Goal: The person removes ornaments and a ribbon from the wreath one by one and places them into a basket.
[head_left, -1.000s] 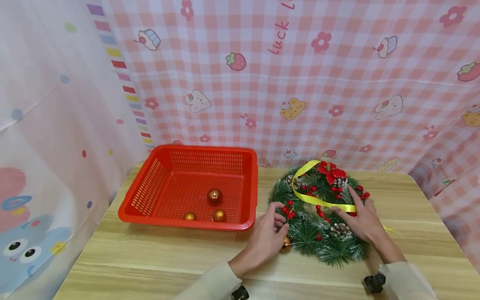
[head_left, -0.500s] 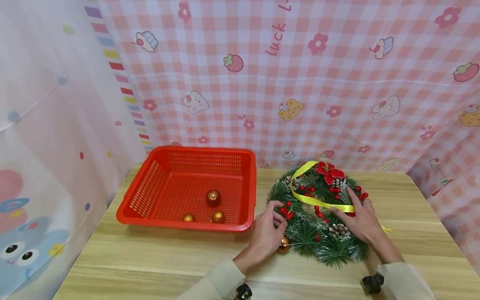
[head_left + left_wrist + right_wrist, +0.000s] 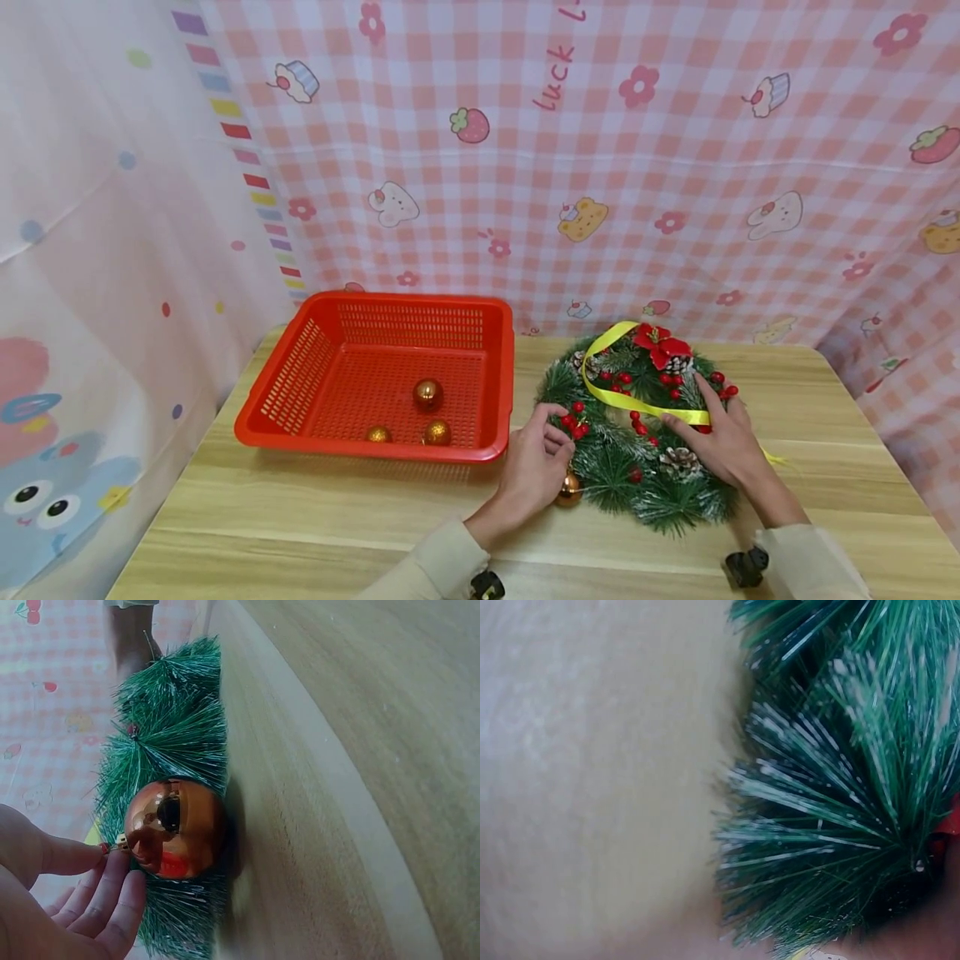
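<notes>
A green Christmas wreath (image 3: 611, 479) lies on the table, decorated with red berries (image 3: 576, 421), pine cones (image 3: 681, 461) and a red flower (image 3: 662, 345). A yellow ribbon (image 3: 609, 393) loops across it. At its lower left edge sits a shiny copper Christmas ball (image 3: 176, 829), touching the needles. My left hand (image 3: 534, 471) pinches the ball's gold cap (image 3: 121, 841) between thumb and fingertips. My right hand (image 3: 723, 442) grips the wreath's right side, thumb over the ribbon's end and fingers along the outer needles. The right wrist view shows mostly wreath needles (image 3: 832, 817), with the hand blurred at the bottom.
A red plastic basket (image 3: 375, 451) stands left of the wreath, holding a shiny copper ball (image 3: 428, 393) and two glittery gold balls (image 3: 437, 432). A pink checked curtain (image 3: 525, 183) hangs behind the wooden table (image 3: 337, 533), and a pale curtain (image 3: 112, 250) hangs at the left.
Both hands stay almost in place at the wreath. The view shifts slightly, and a little more of the copper ball shows beside my left hand.
</notes>
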Action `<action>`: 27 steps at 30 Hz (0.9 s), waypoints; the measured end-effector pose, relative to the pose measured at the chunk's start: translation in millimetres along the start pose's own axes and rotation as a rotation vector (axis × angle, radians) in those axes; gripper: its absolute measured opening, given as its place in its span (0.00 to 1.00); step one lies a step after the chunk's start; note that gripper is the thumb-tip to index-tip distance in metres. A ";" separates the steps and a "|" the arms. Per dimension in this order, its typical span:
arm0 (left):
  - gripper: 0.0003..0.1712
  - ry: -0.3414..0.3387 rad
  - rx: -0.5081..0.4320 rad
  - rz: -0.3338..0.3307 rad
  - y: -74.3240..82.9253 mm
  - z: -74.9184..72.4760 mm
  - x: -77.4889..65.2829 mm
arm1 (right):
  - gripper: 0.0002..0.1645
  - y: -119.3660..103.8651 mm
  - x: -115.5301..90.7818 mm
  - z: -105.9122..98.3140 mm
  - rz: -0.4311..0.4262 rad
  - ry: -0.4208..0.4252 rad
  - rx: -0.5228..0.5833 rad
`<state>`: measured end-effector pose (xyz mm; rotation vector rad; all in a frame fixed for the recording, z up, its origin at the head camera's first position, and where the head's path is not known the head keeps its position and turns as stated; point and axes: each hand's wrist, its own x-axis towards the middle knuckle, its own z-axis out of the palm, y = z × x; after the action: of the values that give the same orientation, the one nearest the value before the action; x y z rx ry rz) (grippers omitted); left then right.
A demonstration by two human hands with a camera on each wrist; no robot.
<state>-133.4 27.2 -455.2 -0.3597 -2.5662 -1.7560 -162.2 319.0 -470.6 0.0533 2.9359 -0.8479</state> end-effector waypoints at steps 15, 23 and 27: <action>0.16 0.068 0.037 0.032 2.4 4.1 -0.4 | 0.58 0.9 -0.6 -1.0 -0.001 0.000 -0.007; 0.13 0.060 -0.008 0.048 3.0 5.7 1.0 | 0.59 0.4 -0.7 -0.9 -0.003 0.001 -0.014; 0.13 0.063 -0.011 0.046 4.5 5.2 2.8 | 0.59 0.4 -0.5 -0.1 -0.003 0.003 -0.012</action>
<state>-134.6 34.1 -452.7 -0.3551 -2.4864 -1.7373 -161.7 319.4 -470.7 0.0498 2.9445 -0.8313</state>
